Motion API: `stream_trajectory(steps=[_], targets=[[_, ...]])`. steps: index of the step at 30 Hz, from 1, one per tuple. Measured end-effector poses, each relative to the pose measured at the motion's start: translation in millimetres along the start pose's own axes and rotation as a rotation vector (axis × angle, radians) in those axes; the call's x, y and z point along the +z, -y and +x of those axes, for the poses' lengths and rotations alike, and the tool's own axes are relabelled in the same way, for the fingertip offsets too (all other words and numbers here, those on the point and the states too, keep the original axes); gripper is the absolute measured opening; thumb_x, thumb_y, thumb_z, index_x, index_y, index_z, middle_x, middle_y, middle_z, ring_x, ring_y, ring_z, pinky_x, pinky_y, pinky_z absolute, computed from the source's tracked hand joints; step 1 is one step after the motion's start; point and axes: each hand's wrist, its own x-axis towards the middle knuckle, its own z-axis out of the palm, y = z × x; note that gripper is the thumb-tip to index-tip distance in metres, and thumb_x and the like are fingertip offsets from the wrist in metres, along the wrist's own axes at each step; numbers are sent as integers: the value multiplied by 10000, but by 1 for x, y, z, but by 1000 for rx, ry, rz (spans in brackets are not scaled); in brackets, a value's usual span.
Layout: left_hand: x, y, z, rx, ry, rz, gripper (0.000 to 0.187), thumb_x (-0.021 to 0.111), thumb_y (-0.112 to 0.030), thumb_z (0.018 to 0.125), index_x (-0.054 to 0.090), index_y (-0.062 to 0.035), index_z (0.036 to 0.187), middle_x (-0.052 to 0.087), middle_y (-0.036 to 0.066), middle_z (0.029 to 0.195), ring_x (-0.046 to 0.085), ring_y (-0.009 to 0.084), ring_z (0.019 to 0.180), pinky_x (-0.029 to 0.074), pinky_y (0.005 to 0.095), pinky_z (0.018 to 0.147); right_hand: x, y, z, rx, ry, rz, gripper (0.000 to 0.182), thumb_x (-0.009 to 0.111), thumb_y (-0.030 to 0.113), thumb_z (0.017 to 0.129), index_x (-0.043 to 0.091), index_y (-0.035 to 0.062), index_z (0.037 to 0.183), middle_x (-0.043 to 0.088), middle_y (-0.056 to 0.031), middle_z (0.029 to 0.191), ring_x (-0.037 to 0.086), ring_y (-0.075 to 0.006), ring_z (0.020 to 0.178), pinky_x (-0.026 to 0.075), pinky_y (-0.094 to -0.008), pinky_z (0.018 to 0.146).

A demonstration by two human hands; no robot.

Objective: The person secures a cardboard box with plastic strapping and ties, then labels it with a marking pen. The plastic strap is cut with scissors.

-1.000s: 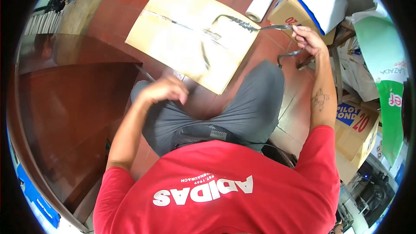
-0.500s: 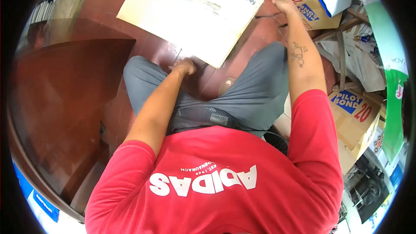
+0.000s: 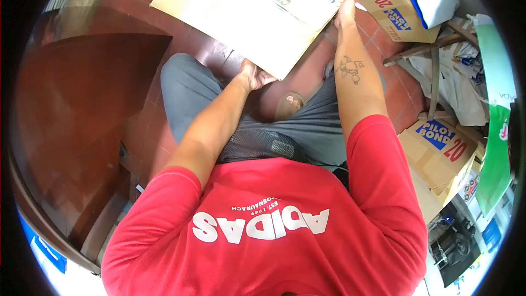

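A large cardboard box (image 3: 241,19) with a taped seam and black handwriting near one corner fills the top middle of the view. My left hand (image 3: 253,75) grips its near edge close to the front corner, with the fingers partly hidden beneath it. Along the box's right side, my right hand (image 3: 345,11) holds the edge near the handwriting, thumb side up. The box's far edge runs out of view. Below it lie the red tiled floor and my sandalled foot (image 3: 293,102).
A dark wooden cabinet (image 3: 87,115) stands on the left. At the upper right sits a Pilot Bond carton (image 3: 383,3) with white and blue material on it. Another Pilot Bond carton (image 3: 438,153) lies lower right, near wooden legs (image 3: 434,82) and a green-and-white panel (image 3: 496,131).
My right hand has moved left from beside the Pilot Bond carton to the large box's right edge. My left hand has shifted right, under the near edge. The box looks slightly raised.
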Motion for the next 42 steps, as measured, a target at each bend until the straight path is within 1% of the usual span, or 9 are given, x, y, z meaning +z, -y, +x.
stream_trajectory(steps=[4,6,15,31,35,36,37,39,42], targets=[[10,-9,-9,29,-62,-47,725,288,-601,992,442,-37,1421,510,246,1400,526,473,1249,458,668,944,9,-6,-3,-116,-139,102,544,487,441,977,560,-41,1220,698,-178,1057,697,-289,912,567,-401,826],[12,-14,-16,-10,-42,-108,805,375,-742,897,577,-60,1275,674,171,1184,683,407,980,551,634,749,9,-10,6,-82,-124,274,548,605,394,897,623,-96,1140,700,-174,996,707,-255,800,584,-391,734],[12,-14,-11,30,-49,-177,744,368,-698,925,569,-84,1296,669,182,1198,682,429,990,516,716,734,24,-2,-18,-100,-225,284,486,555,344,902,584,-96,1105,691,-191,972,705,-295,778,591,-432,690],[10,-41,-61,-13,20,-21,752,337,-666,943,547,-62,1339,681,180,1194,702,411,982,550,653,775,87,42,-91,-64,-574,-37,512,602,446,812,739,-43,878,707,-150,798,670,-226,689,528,-379,624],[-2,-45,-56,-24,-45,-24,888,308,-733,906,505,0,1366,606,268,1277,638,512,1052,560,673,746,93,49,-88,-33,-479,-82,319,560,234,961,697,-6,802,562,-32,628,566,-126,600,443,-295,550],[-7,-46,-54,-29,-35,-31,881,318,-728,909,507,4,1360,607,265,1276,638,505,1057,560,669,765,93,51,-90,41,-413,-123,445,535,395,973,671,-21,893,653,-120,782,639,-252,719,502,-369,663],[-12,-45,-50,-27,-37,-31,881,318,-728,909,507,4,1360,607,265,1276,638,505,1057,560,669,765,91,46,-87,41,-409,-122,445,535,395,973,671,-21,893,653,-120,782,639,-252,719,502,-369,663],[-17,-42,-46,24,-56,-41,847,357,-711,914,521,4,1337,620,249,1255,655,471,1043,560,662,785,84,23,-74,-43,-546,-116,406,658,376,800,681,-21,721,648,-116,659,627,-210,578,505,-375,547],[-23,-37,-37,88,-121,2,744,392,-659,934,541,-27,1299,632,209,1234,674,407,1035,576,600,771,67,1,-47,-32,-510,-37,341,690,296,784,662,-42,752,676,-133,766,650,-219,641,527,-390,573]])
